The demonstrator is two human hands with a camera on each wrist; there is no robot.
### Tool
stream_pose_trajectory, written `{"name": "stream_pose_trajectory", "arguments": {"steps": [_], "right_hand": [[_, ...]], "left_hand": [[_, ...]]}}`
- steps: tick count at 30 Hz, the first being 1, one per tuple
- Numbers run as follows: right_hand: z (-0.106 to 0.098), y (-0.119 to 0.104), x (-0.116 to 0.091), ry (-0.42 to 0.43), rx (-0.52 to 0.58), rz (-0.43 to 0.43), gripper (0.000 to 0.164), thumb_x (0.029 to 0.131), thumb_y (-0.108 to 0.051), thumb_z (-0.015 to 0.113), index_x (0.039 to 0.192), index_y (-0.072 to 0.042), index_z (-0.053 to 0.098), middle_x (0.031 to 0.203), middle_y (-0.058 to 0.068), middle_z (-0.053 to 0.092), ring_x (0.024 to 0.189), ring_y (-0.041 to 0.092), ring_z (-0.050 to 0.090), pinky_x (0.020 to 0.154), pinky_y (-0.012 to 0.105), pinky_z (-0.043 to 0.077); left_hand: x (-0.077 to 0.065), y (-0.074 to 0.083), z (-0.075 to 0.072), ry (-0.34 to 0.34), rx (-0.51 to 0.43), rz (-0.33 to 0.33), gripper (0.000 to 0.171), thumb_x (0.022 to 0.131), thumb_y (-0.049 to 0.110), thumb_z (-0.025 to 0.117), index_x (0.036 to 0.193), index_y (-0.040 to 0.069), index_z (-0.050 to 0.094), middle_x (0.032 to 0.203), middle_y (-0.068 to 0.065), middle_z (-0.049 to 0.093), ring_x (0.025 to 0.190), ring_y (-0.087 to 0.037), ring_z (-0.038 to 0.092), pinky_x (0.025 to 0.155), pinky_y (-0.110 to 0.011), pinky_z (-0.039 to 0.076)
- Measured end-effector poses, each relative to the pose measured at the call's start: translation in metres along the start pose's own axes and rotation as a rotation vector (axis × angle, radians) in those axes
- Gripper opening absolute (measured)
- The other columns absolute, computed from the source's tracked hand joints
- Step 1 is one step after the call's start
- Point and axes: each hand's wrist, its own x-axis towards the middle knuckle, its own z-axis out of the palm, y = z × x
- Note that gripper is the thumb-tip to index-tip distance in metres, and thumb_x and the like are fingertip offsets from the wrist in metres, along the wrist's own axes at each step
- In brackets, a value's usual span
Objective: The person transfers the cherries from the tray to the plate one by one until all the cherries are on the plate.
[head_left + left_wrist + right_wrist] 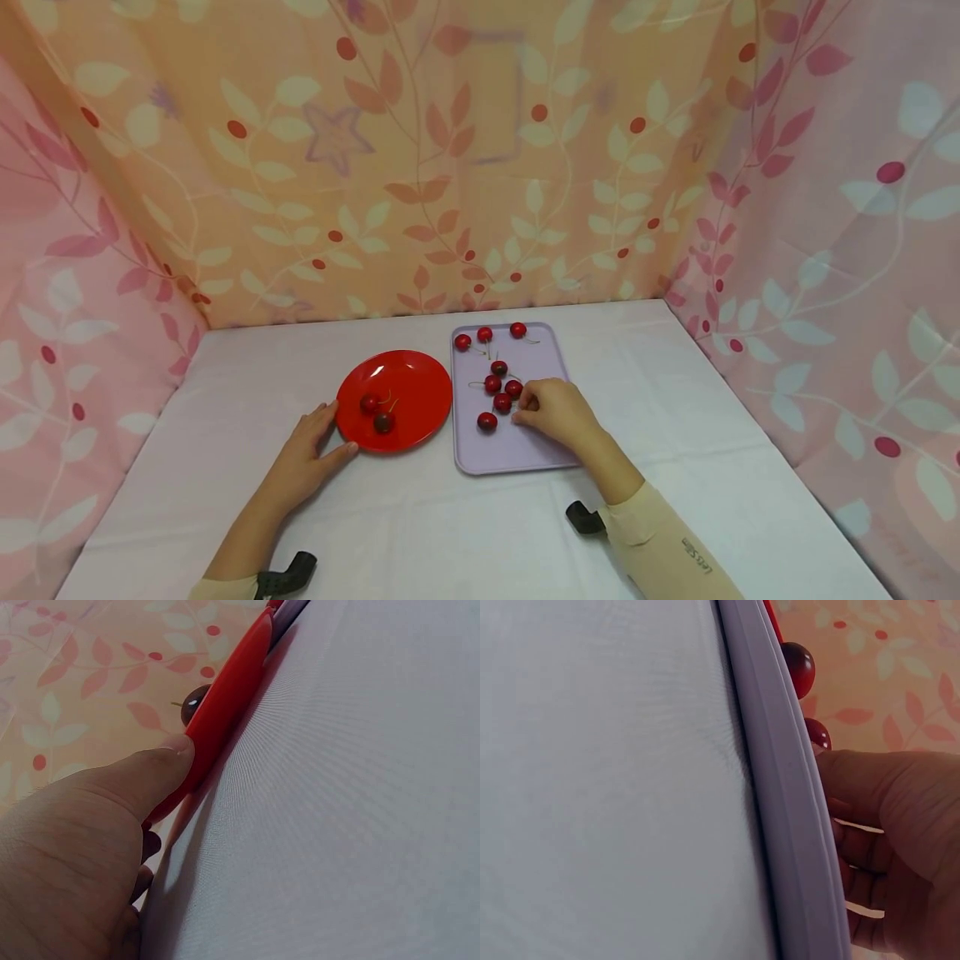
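Note:
A red plate [420, 392] holds two dark red cherries, one [369, 403] just behind the other [384, 422]. My left hand [300, 462] lies at the plate's left edge, its thumb and fingers spread along the rim. In the left wrist view the thumb [169, 761] touches that rim. Over the right side of a lilac tray [510, 457] my right hand [558, 410] reaches in with bent fingers. Its thumb and index fingertips are right beside a cherry [502, 403]; I cannot tell whether they pinch its stem. Another cherry [513, 389] sits close behind.
More stemmed cherries lie on the tray, among them one at the front [487, 422] and one at the back right [518, 330]. The plate stands close to the tray's left side. Both rest on a white cloth [420, 525]. Patterned curtains [480, 208] border the table.

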Motion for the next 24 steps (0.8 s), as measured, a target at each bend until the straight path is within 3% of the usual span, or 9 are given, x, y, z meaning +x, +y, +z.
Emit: {"name": "stream_pose_trajectory", "arguments": {"steps": [7,13,19,24], "right_hand": [[0.0001,-0.0028,-0.0024,-0.003,0.010,0.068,0.020,0.080,-0.031,0.088,0.086,-0.020,0.072,0.071,-0.012,0.063,0.069,0.007,0.057,0.069,0.031,0.050],[0.0019,-0.0003,-0.0012,0.056,0.002,0.085,0.019,0.082,-0.027,0.087,0.093,-0.017,0.075,0.073,-0.010,0.063,0.070,0.009,0.057,0.068,0.034,0.048],[0.0025,0.0012,0.0008,0.053,-0.016,0.073,0.015,0.083,-0.030,0.085,0.089,-0.019,0.077,0.072,-0.010,0.063,0.073,0.009,0.056,0.071,0.036,0.047],[0.0014,0.0007,0.0023,0.068,0.046,0.082,0.012,0.084,-0.025,0.084,0.086,-0.020,0.074,0.073,-0.011,0.066,0.071,0.007,0.060,0.071,0.034,0.051]], "left_hand": [[-0.0030,-0.0016,-0.0002,-0.008,-0.004,-0.016,0.095,0.089,0.050,0.076,0.162,0.012,0.030,0.166,-0.021,0.029,0.155,-0.046,0.017,0.117,-0.075,0.019],[-0.0027,-0.0016,-0.0001,-0.011,0.003,-0.018,0.095,0.089,0.053,0.075,0.162,0.013,0.030,0.166,-0.021,0.027,0.155,-0.048,0.016,0.115,-0.077,0.019],[-0.0022,-0.0007,-0.0011,-0.012,0.014,-0.026,0.095,0.089,0.053,0.074,0.163,0.014,0.028,0.166,-0.022,0.027,0.154,-0.050,0.016,0.113,-0.079,0.021],[0.0008,-0.0015,0.0005,0.003,0.006,0.003,0.093,0.089,0.050,0.075,0.162,0.013,0.030,0.166,-0.019,0.030,0.155,-0.044,0.018,0.118,-0.074,0.019]]}}
